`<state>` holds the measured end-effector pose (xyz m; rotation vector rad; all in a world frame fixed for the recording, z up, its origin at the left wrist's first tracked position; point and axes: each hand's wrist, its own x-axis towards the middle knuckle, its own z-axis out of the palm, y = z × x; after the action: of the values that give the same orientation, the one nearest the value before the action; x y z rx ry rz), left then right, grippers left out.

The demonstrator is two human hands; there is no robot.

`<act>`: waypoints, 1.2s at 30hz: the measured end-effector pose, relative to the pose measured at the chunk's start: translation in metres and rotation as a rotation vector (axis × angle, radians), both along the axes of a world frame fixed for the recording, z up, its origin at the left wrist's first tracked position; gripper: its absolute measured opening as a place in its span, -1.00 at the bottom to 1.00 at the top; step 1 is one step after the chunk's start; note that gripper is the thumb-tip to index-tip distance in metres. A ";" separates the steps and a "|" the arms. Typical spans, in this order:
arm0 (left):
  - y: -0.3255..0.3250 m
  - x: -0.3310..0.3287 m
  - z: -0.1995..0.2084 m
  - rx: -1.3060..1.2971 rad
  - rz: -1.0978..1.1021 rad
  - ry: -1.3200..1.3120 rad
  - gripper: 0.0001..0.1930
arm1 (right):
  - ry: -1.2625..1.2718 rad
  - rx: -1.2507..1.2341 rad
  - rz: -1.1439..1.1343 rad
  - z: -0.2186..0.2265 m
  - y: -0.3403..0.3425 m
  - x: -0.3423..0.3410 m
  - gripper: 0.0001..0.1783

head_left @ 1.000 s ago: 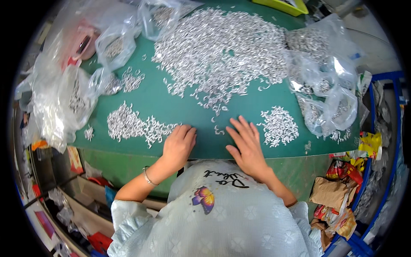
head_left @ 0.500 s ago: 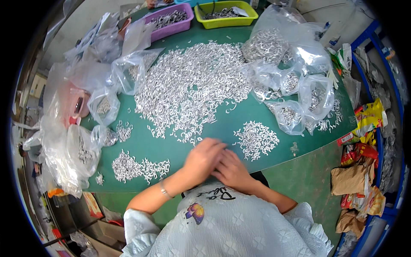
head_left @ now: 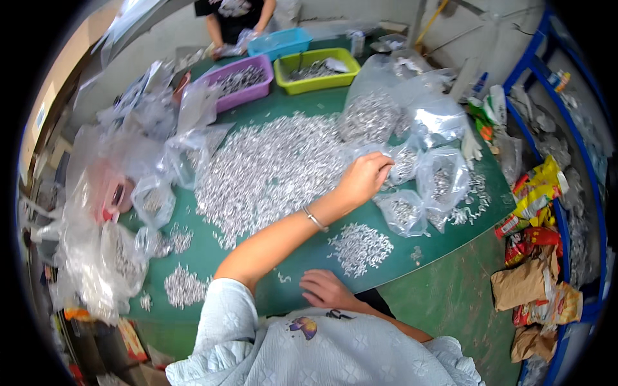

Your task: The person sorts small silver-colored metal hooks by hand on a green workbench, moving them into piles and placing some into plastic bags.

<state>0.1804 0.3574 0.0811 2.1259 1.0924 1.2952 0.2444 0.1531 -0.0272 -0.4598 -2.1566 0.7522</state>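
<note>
My left hand (head_left: 365, 179), a bracelet on its wrist, reaches over the table to the right side. Its fingers are closed and bent down above a clear plastic bag (head_left: 404, 161) of small silver metal pieces; what they pinch, if anything, I cannot make out. At the near table edge rests my right hand (head_left: 327, 289), fingers loosely out on the green surface. A couple of loose metal pieces (head_left: 283, 277) lie to its left. A small pile of curved metal pieces (head_left: 362, 249) sits between my hands, and a broad heap of them (head_left: 270, 170) spreads beyond my left forearm.
Purple (head_left: 239, 80), yellow-green (head_left: 317, 71) and blue bins (head_left: 279, 42) stand at the back, near another person's hands (head_left: 257, 27). Plastic bags (head_left: 84, 219) crowd the left side. A blue rack (head_left: 560, 193) with packets stands to the right. Another metal pile (head_left: 185, 285) lies front left.
My hands, together at the near edge before, are now apart. The left has swung far to the right; the right stays near the edge. The view has tilted up, showing another person.
</note>
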 end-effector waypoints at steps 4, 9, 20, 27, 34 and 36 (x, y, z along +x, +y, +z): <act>-0.069 -0.059 0.013 -0.120 0.132 -0.088 -0.85 | -0.024 -0.050 -0.089 0.000 -0.004 0.003 -0.72; -0.185 -0.136 -0.006 -0.317 0.458 -0.101 -0.82 | -0.056 -0.172 -0.159 0.023 -0.006 -0.002 -0.73; -0.299 -0.133 -0.071 -0.309 0.727 0.061 -0.73 | -0.491 0.004 -0.112 0.030 -0.027 -0.016 -0.49; -0.293 -0.130 -0.080 -0.156 0.713 0.094 -0.68 | -0.704 0.134 -0.092 0.027 -0.033 -0.036 -0.32; -0.315 -0.143 -0.077 -0.182 0.775 0.148 -0.64 | -0.802 0.112 -0.095 0.041 -0.038 -0.045 -0.16; -0.323 -0.140 -0.074 -0.221 0.774 0.167 -0.63 | -0.792 0.104 -0.034 0.038 -0.038 -0.050 -0.19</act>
<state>0.0402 0.0349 0.0074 1.7122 2.1546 1.2108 0.1946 0.1156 0.0106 -0.8392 -2.8857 0.4684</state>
